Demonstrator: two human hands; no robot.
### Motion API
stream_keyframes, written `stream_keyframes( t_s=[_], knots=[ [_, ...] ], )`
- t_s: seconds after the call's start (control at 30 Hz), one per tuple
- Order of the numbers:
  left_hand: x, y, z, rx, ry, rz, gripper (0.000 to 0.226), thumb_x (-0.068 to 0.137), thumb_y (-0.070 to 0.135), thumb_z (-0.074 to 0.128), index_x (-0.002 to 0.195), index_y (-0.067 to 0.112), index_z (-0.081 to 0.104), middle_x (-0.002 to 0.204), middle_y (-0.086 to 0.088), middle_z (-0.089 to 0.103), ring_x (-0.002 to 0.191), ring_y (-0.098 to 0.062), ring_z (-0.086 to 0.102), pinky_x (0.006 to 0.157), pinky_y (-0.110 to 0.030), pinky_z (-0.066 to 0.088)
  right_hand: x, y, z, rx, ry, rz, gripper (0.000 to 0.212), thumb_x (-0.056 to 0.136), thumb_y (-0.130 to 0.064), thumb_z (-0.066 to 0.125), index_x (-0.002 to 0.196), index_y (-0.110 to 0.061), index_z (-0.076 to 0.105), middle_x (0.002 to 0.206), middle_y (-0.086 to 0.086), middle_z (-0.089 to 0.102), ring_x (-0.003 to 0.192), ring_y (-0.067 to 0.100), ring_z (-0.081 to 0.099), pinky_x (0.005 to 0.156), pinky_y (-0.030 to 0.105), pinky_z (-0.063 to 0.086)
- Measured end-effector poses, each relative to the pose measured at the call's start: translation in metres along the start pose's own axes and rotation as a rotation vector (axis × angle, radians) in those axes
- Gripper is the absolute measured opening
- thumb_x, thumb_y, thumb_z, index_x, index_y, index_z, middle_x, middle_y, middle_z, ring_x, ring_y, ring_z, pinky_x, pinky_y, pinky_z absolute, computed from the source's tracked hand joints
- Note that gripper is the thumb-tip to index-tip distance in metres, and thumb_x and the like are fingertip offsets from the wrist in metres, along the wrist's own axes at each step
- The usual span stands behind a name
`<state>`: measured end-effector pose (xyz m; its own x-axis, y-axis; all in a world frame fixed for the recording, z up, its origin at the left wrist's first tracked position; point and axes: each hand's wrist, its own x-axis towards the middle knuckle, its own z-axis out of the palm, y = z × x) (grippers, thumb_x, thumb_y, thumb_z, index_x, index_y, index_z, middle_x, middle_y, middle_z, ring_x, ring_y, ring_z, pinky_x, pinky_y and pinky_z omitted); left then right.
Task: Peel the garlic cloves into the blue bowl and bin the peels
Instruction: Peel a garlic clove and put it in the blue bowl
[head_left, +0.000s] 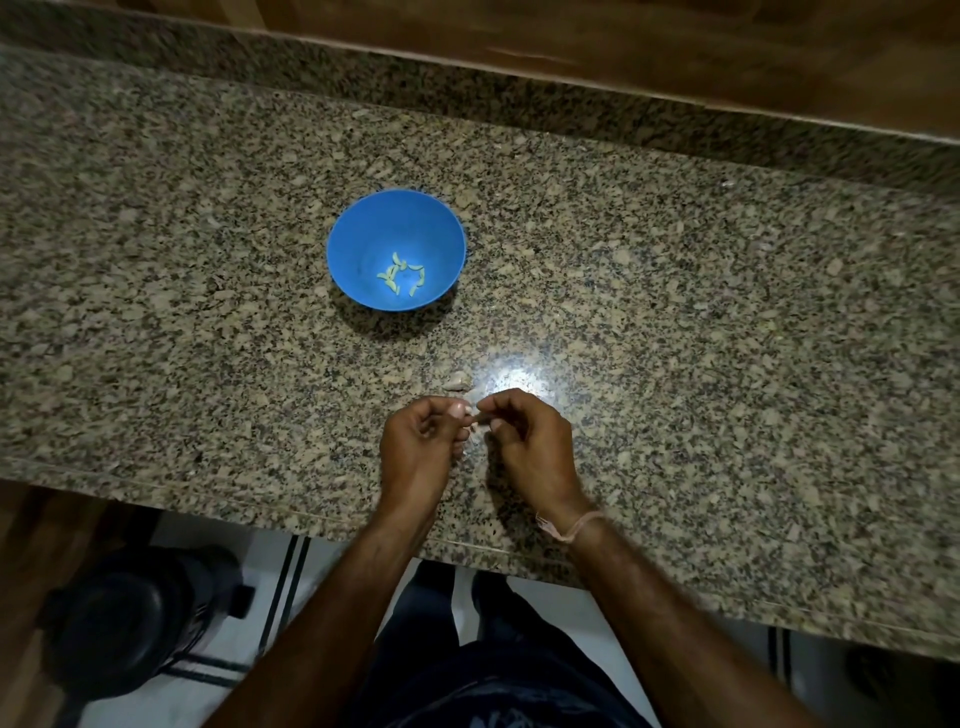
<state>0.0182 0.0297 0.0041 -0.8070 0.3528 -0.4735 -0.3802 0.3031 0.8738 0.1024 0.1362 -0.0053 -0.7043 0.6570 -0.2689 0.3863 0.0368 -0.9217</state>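
Head view: left hand (420, 441) and right hand (532, 441) both pinch one garlic clove (475, 417), evidently stripping skin; blue bowl (363, 234), eleven o'clock, holds peeled cloves (396, 274).

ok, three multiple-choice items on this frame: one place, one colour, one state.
1. The peeled garlic cloves lie: A) beside the bowl B) inside the bowl C) under the bowl.
2. The bowl is: A) red B) white C) blue.
3. The left hand and right hand: A) rest flat and apart B) both pinch one garlic clove C) lift the bowl.

Key: 1 B, the pale cloves sit on the bowl's inner floor. 2 C, its wall is plainly blue. 3 B, the fingertips of both hands meet on the clove.
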Motion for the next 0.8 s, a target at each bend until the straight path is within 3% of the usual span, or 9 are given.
stream_keyframes(
  t_s=[0.2,0.27,0.33,0.47,0.53,0.67,0.73,0.8],
  knots=[
    [-0.002,0.002,0.001,-0.012,-0.008,0.011,0.006,0.096,0.014,0.071,0.092,0.013,0.075,0.079,-0.005,0.076,0.073,-0.015,0.07,0.066,-0.029,0.055,0.0,-0.005,0.003,0.199,-0.017,-0.006,0.005,0.094,-0.006,0.074,0.096,-0.01,0.075,0.089,0.003,0.077,0.087,0.023,0.075,0.082,0.042,0.064],
    [-0.003,0.002,-0.002,0.159,-0.002,0.115,0.012,0.098,0.021,0.07,0.087,0.016,0.073,0.076,0.0,0.073,0.07,-0.01,0.067,0.064,-0.022,0.052,0.0,-0.004,0.004,0.154,0.002,-0.016,0.004,0.094,-0.008,0.074,0.09,-0.01,0.075,0.086,0.002,0.077,0.084,0.022,0.075,0.08,0.044,0.063],
    [-0.005,0.004,-0.003,0.386,0.022,0.26,0.018,0.1,0.024,0.066,0.082,0.022,0.064,0.073,0.007,0.066,0.066,-0.003,0.06,0.059,-0.012,0.043,-0.001,-0.004,0.006,0.096,0.013,-0.021,0.01,0.095,-0.012,0.074,0.086,-0.009,0.073,0.081,0.001,0.075,0.081,0.021,0.073,0.076,0.042,0.062],
    [-0.004,0.006,-0.005,0.494,-0.034,0.443,0.021,0.102,0.011,0.056,0.082,0.016,0.051,0.073,0.005,0.054,0.068,-0.01,0.048,0.056,-0.019,0.033,-0.007,-0.01,0.009,0.054,-0.056,-0.02,0.024,0.103,-0.021,0.065,0.082,-0.009,0.066,0.071,-0.005,0.063,0.067,0.009,0.057,0.063,0.021,0.046],
    [0.0,0.006,-0.007,0.506,-0.1,0.483,0.02,0.105,0.013,0.05,0.085,0.014,0.049,0.077,0.003,0.052,0.071,-0.012,0.048,0.059,-0.02,0.033,-0.008,-0.015,0.011,0.116,-0.106,0.068,0.03,0.107,-0.021,0.057,0.08,-0.008,0.059,0.071,-0.004,0.054,0.066,0.008,0.049,0.061,0.018,0.04],
    [-0.001,0.002,-0.011,0.631,-0.139,0.633,0.017,0.108,0.027,0.039,0.093,0.022,0.043,0.087,0.006,0.045,0.076,-0.013,0.043,0.061,-0.014,0.03,-0.002,-0.025,0.014,0.4,-0.272,0.472,0.033,0.107,-0.018,0.048,0.074,-0.019,0.053,0.065,-0.003,0.043,0.059,0.012,0.038,0.054,0.027,0.031],
    [-0.002,0.002,-0.011,0.64,-0.139,0.598,0.018,0.109,0.026,0.037,0.091,0.023,0.042,0.085,0.007,0.044,0.075,-0.01,0.042,0.061,-0.013,0.029,-0.005,-0.023,0.02,0.29,-0.207,0.368,0.035,0.109,-0.019,0.047,0.074,-0.019,0.052,0.066,-0.004,0.045,0.06,0.011,0.039,0.055,0.027,0.032],
    [-0.003,0.009,-0.008,0.593,-0.183,0.455,0.026,0.11,0.023,0.039,0.084,0.023,0.043,0.077,0.008,0.047,0.068,-0.004,0.044,0.058,-0.016,0.031,-0.007,-0.015,0.024,0.035,-0.075,0.059,0.032,0.111,-0.02,0.046,0.079,-0.016,0.051,0.07,-0.007,0.047,0.063,0.005,0.04,0.057,0.02,0.032]
  ],
)
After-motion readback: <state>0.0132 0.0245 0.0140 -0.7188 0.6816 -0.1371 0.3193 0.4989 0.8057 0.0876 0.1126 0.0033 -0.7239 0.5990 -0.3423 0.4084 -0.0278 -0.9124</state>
